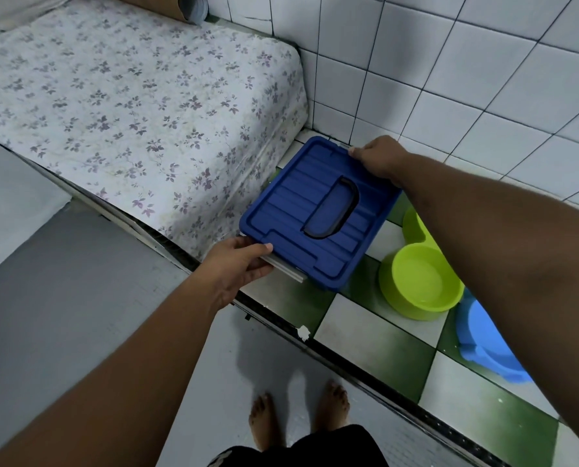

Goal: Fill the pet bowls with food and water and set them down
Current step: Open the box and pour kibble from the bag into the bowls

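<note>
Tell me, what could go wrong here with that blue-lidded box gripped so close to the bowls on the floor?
1. The left hand and right hand grip opposite corners of the blue ribbed plastic lid, not its black handle. If the lid is unlatched, the box beneath might slip loose.
2. The box is right beside the lime-green plastic double bowl, whose near basin seems to hold water. A bump could spill it over the tiled floor.
</note>
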Action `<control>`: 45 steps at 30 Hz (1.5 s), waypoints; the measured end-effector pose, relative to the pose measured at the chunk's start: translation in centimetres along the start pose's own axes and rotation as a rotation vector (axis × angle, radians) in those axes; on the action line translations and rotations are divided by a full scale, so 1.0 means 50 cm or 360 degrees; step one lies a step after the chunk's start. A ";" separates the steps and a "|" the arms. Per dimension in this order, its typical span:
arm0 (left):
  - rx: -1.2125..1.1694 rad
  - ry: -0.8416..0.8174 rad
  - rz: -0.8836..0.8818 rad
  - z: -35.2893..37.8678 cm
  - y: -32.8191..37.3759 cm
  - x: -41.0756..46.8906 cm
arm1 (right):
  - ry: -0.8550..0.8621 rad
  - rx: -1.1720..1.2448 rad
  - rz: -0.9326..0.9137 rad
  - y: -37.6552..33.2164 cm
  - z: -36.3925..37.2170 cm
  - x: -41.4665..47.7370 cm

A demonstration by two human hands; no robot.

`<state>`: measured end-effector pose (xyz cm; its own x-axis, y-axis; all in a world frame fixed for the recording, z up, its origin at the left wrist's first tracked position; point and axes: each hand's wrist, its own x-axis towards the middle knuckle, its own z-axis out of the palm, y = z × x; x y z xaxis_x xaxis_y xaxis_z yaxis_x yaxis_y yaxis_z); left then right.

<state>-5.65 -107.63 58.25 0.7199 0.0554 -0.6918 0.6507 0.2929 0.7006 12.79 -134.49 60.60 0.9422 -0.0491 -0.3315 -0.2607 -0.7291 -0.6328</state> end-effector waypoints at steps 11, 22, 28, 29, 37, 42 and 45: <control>0.0475 0.0445 0.0433 0.002 0.066 0.035 | 0.0680 0.0136 0.0155 0.085 -0.008 -0.088; 0.1383 0.0540 0.0857 0.029 0.116 0.055 | 0.0733 0.0168 0.0222 0.087 0.018 -0.161; 0.1473 0.0562 0.0864 0.034 0.124 0.053 | 0.0741 0.0161 0.0288 0.073 0.017 -0.166; 0.1481 0.0563 0.0865 0.034 0.126 0.052 | 0.0749 0.0182 0.0303 0.072 0.017 -0.166; 0.1592 0.0591 0.0906 0.036 0.129 0.046 | 0.0787 0.0192 0.0387 0.055 0.013 -0.170; 0.1575 0.0617 0.0966 0.038 0.136 0.041 | 0.0799 0.0202 0.0457 0.049 0.007 -0.164; 0.1586 0.0602 0.1019 0.038 0.140 0.037 | 0.0781 0.0196 0.0494 0.047 0.004 -0.158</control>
<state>0.70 -107.27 62.21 0.9682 0.2406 -0.0679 0.2268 -0.7312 0.6433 4.70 -135.67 61.56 0.7976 -0.5787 -0.1701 -0.5343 -0.5470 -0.6445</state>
